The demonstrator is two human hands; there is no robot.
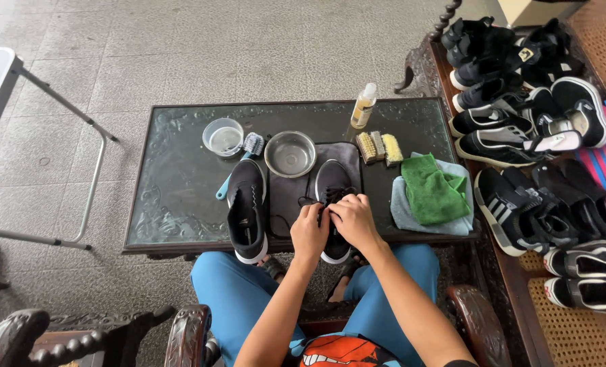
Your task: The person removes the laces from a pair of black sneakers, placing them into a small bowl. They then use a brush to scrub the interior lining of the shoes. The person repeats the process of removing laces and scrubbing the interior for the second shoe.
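Hands meet at the laces of a dark sneaker (331, 178) on the glass-topped table (181, 170), left hand (309, 231) and right hand (354, 219) both pinched on them, its mate (246, 207) lying untouched just left, brushes (378, 147) and steel bowl (290, 153) unused beyond.

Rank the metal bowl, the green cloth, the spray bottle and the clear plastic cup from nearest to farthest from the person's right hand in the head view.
From the right hand:
1. Green cloth, just to its right.
2. Metal bowl, ahead and slightly left.
3. Spray bottle, at the table's far edge.
4. Clear plastic cup, far left.
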